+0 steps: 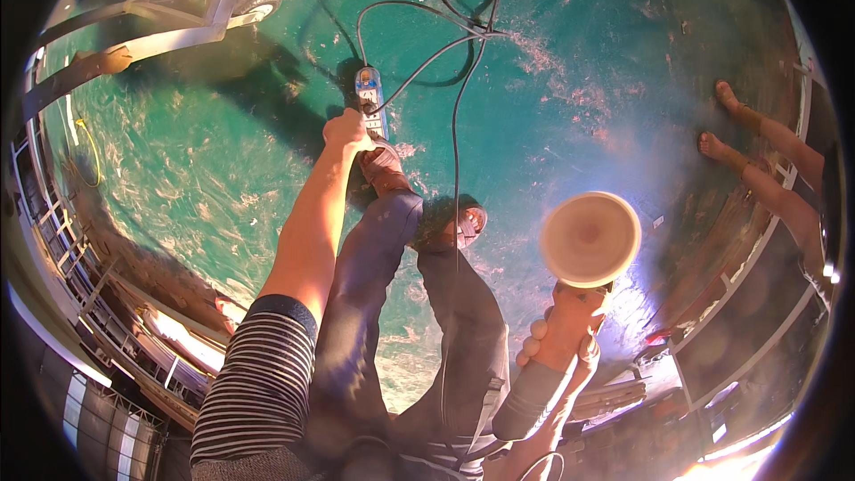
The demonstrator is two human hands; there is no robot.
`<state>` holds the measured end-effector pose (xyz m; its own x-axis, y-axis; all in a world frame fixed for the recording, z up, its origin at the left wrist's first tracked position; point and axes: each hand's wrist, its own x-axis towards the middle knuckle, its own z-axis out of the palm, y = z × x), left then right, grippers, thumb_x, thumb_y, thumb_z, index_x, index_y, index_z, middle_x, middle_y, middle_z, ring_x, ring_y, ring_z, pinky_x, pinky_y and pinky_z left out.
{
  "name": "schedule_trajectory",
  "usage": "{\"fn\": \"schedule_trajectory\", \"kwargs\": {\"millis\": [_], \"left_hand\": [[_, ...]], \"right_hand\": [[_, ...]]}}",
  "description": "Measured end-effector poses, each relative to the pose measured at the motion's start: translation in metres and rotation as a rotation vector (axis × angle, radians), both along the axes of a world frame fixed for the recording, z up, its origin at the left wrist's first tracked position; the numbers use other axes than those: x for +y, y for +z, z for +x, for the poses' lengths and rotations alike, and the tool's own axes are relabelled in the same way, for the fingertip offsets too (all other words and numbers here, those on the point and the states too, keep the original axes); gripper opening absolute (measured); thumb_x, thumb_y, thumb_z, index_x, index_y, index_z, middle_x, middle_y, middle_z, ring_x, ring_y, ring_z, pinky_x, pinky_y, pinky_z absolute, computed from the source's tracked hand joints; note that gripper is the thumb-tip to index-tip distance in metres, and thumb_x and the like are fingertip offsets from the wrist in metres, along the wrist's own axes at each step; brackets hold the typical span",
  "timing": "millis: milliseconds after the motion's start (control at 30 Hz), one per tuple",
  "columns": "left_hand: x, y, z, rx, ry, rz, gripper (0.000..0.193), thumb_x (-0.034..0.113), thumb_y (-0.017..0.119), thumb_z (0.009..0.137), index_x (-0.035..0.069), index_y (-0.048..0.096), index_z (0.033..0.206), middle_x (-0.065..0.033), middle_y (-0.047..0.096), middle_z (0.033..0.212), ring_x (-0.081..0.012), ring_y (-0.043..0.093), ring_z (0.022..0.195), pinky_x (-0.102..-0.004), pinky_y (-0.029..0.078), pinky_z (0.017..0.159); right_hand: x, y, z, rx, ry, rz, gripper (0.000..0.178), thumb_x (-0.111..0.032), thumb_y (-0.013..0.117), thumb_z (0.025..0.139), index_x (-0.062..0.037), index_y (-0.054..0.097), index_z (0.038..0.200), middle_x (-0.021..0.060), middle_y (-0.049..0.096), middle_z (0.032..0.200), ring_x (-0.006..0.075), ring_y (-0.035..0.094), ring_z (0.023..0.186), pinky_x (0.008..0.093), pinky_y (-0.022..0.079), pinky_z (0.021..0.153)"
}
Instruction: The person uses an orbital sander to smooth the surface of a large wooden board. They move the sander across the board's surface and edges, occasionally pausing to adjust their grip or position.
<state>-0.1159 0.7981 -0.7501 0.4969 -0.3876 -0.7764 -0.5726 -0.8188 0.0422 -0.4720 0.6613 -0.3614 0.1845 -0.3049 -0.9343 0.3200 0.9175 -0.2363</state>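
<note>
My left hand [348, 130], arm stretched down and forward, is closed at the near end of a blue-and-white power strip [369, 93] beside my left foot. A dark cord runs into a plug on the strip near my fingers. Exactly how the fingertips sit is hidden. Lower right, my right hand [533, 344] is wrapped around the body of an angle grinder [573, 325] with an orange housing and grey rear part. Its round, pale disc [590, 240] faces up, with a blurred brownish centre. The disc is clear of my legs.
A looped black cable [468, 36] lies across the scuffed green floor [570, 107]. Top left stands a metal frame [178, 40] near a wheel [257, 4]. Another person's bare legs [766, 129] reach in from the right. A yellow cord [91, 153] lies at the far left.
</note>
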Motion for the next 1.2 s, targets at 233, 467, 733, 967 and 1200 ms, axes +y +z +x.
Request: {"fn": "schedule_trajectory", "kwargs": {"millis": [233, 467, 733, 967, 1200], "left_hand": [[0.197, 0.203, -0.086, 0.105, 0.244, -0.036, 0.066, 0.04, 0.075, 0.083, 0.0, 0.049, 0.128, -0.026, 0.07, 0.109, -0.0441, 0.067, 0.105, -0.0519, 0.053, 0.089], [0.341, 0.425, -0.16, 0.167, 0.594, -0.2, 0.075, 0.043, 0.075, 0.084, -0.003, 0.05, 0.139, -0.0222, 0.069, 0.12, -0.04, 0.067, 0.109, -0.0465, 0.052, 0.093], [0.435, 0.56, -0.14, -0.073, 0.764, -0.509, 0.05, 0.034, 0.075, 0.086, -0.001, 0.062, 0.119, -0.0179, 0.072, 0.108, -0.0347, 0.07, 0.095, -0.0447, 0.054, 0.082], [0.454, 0.639, 0.018, -0.213, 0.662, -0.942, 0.024, 0.017, 0.072, 0.09, 0.001, 0.065, 0.105, -0.0101, 0.066, 0.075, -0.018, 0.063, 0.067, -0.0349, 0.05, 0.065], [0.402, 0.653, 0.215, -0.462, -0.01, -0.893, 0.065, 0.028, 0.08, 0.086, -0.005, 0.054, 0.137, -0.0279, 0.056, 0.14, -0.042, 0.052, 0.132, -0.0479, 0.039, 0.114]], "right_hand": [[0.033, 0.103, -0.032, -0.038, 0.173, -0.026, 0.071, -0.039, 0.079, 0.079, 0.0012, 0.051, 0.13, 0.0183, 0.069, 0.095, 0.0313, 0.072, 0.075, 0.0452, 0.064, 0.065], [0.076, 0.233, -0.055, -0.13, 0.314, -0.135, 0.068, -0.039, 0.077, 0.081, 0.0043, 0.052, 0.128, 0.0185, 0.069, 0.097, 0.0321, 0.073, 0.077, 0.0474, 0.065, 0.069], [0.137, 0.333, -0.001, -0.171, 0.506, -0.194, 0.062, -0.044, 0.074, 0.082, 0.0085, 0.06, 0.112, 0.0193, 0.07, 0.087, 0.0298, 0.072, 0.07, 0.0414, 0.064, 0.067], [0.219, 0.325, 0.049, -0.213, 0.367, -0.198, 0.064, -0.046, 0.069, 0.087, 0.0103, 0.056, 0.116, 0.0202, 0.07, 0.086, 0.0302, 0.071, 0.065, 0.0416, 0.065, 0.063], [0.259, 0.345, 0.133, -0.242, 0.195, -0.239, 0.063, -0.044, 0.071, 0.086, 0.0116, 0.056, 0.113, 0.0216, 0.068, 0.085, 0.032, 0.071, 0.067, 0.0417, 0.064, 0.063]]}}
